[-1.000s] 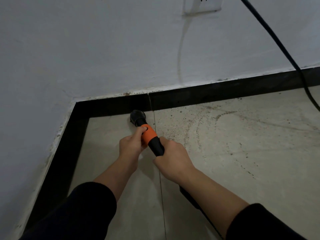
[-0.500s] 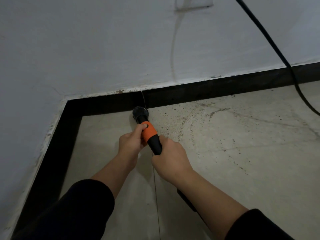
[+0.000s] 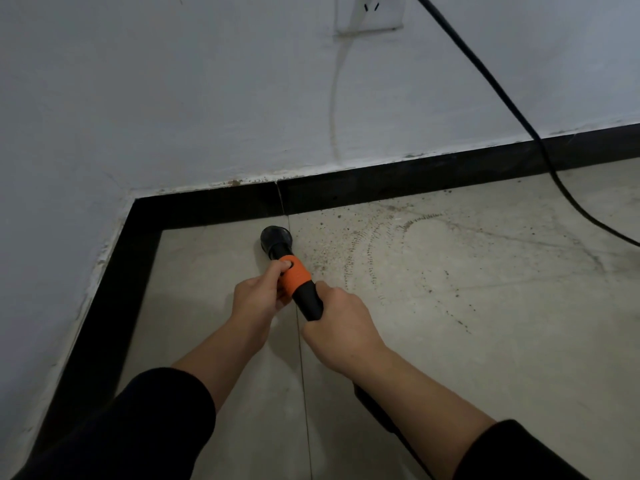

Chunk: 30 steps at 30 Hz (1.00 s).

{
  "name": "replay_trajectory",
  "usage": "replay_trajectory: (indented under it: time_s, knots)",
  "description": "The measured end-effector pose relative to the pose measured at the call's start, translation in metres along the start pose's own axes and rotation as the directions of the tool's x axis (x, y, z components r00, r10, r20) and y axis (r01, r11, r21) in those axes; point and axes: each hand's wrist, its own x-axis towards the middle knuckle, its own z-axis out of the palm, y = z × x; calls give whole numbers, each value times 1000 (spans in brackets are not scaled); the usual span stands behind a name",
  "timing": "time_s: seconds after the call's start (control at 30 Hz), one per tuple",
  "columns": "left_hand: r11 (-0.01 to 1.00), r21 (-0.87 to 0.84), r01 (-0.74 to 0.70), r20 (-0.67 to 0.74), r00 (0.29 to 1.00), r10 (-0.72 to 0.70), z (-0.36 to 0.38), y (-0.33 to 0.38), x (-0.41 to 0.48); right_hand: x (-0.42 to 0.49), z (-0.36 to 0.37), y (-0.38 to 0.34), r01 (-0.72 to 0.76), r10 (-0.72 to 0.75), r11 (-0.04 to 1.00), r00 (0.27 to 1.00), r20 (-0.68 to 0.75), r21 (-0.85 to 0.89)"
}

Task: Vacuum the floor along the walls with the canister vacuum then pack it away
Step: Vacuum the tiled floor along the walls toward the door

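A black vacuum wand with an orange collar (image 3: 294, 276) points down at the grey tiled floor (image 3: 485, 323). Its round black nozzle (image 3: 276, 238) sits on the tile just short of the black skirting (image 3: 381, 183), near the room's corner. My left hand (image 3: 258, 297) grips the orange collar, thumb on top. Behind it, my right hand (image 3: 341, 327) grips the black tube. The hose (image 3: 375, 410) runs back under my right forearm. The canister is out of view.
A black power cable (image 3: 498, 95) hangs down the white wall (image 3: 173, 98) from above and trails right across the floor. A white wall socket (image 3: 369, 12) sits at the top. Arcs of dark grit (image 3: 360, 244) mark the tile right of the nozzle.
The nozzle has drawn back a little from the skirting, along the tile joint. Both hands keep their hold. The view has tilted up, showing more of the wall socket.
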Motion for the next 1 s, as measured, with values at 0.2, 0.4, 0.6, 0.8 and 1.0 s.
replay_trajectory:
  time_s: [0.2,0.4,0.6,0.8,1.0]
  knots:
    - [1000,21,9,34,999,-10,-4,0,-20,-14,-3,2,-6,6,1000,1000,13,-27]
    - [999,37,22,66,998,-24,-7,-1,-42,-30,-9,5,-8,10,999,999,43,-51]
    - [997,60,38,100,994,-44,-10,-5,-54,-43,-11,10,-4,8,998,998,66,-57]
    - [996,82,41,138,989,-52,-12,-4,-67,-52,-21,9,-17,26,996,994,107,-87]
    - [992,96,79,190,977,-96,-8,-12,-85,-70,-39,18,-18,45,986,986,162,-165]
